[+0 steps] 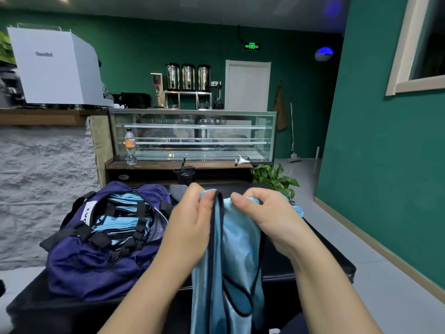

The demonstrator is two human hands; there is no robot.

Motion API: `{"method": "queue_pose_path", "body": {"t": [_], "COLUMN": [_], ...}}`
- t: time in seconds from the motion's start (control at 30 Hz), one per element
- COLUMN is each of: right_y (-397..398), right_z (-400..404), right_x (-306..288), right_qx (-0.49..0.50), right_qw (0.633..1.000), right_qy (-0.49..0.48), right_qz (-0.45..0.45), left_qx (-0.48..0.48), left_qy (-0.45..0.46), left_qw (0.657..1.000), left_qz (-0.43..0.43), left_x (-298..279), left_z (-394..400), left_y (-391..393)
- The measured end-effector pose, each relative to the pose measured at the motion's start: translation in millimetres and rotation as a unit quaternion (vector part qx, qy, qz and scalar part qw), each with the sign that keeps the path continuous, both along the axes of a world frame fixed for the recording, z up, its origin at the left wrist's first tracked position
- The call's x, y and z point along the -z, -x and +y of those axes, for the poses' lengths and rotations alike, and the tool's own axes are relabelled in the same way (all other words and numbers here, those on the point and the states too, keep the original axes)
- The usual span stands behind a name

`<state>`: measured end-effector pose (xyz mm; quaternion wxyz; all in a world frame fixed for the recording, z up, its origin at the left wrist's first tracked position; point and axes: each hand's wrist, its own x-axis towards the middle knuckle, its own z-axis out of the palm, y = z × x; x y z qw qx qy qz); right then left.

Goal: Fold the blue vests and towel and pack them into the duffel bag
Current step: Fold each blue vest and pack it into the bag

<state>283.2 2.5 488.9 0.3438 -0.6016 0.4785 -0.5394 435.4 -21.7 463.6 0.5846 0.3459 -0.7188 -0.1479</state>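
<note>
Hanging from both hands, a light-blue vest (231,249) is pinched at its top edge by the left grip (192,225) and right grip (267,213) above the black surface (313,266). Left, the open navy duffel bag (96,242) holds folded vests (125,220). Beyond stand a glass display case (192,136) and green walls (373,165).

two bare forearms, no sleeves, left hand (192,222) and right hand (267,215) without rings or gloves

Above the white door (247,85), a green lit sign (251,46) reads "EXIT" — the other labels are too blurred to read.
</note>
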Motion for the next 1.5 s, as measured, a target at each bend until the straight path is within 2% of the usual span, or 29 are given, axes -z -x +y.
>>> {"method": "queue_pose_path", "body": {"t": [0.17, 0.23, 0.3, 0.37, 0.5, 0.6, 0.73, 0.93, 1.1, 1.17, 1.27, 1.37, 1.5], "right_y": [16, 16, 14, 12, 0, -9, -9, -14, -19, -21, -17, -12, -7], "right_z": [2, 4, 4, 3, 9, 16, 24, 26, 27, 24, 20, 20, 21], "right_x": [2, 1, 1, 0, -5, -10, -17, -18, -17, -14, -10, -10, -12], "right_qx": [-0.123, -0.129, -0.076, -0.014, -0.024, -0.081, -0.142, -0.140, -0.118, -0.091, -0.069, -0.062, -0.037], "right_qw": [0.980, 0.976, 0.982, 0.988, 0.989, 0.989, 0.985, 0.986, 0.991, 0.993, 0.995, 0.997, 0.999], "right_qy": [-0.079, -0.089, -0.103, -0.099, -0.075, -0.065, -0.053, -0.031, -0.011, -0.010, -0.009, 0.015, 0.029], "right_qz": [-0.133, -0.151, -0.138, -0.119, -0.123, -0.101, -0.086, -0.082, -0.069, -0.073, -0.066, -0.038, -0.023], "left_qx": [-0.025, -0.032, -0.035, 0.007, 0.093, 0.067, 0.010, -0.069, -0.082, -0.069, -0.026, 0.057, 0.111], "left_qy": [0.021, 0.050, 0.080, 0.074, 0.031, 0.091, 0.093, 0.127, 0.136, 0.109, -0.004, -0.104, -0.135], "left_qw": [0.999, 0.998, 0.995, 0.997, 0.995, 0.990, 0.994, 0.988, 0.986, 0.991, 1.000, 0.992, 0.982], "left_qz": [-0.003, -0.029, -0.046, -0.019, -0.024, -0.086, -0.064, -0.050, -0.045, -0.039, -0.002, 0.047, 0.072], "left_x": [-3, -3, -5, -9, -15, -15, -15, -12, -9, -8, -7, -5, -6], "left_z": [-10, -11, -11, -7, 9, 10, 7, 7, 9, 7, 1, -4, -8], "left_y": [-17, -21, -25, -26, -16, -13, -14, -10, -3, -2, -6, -16, -28]}}
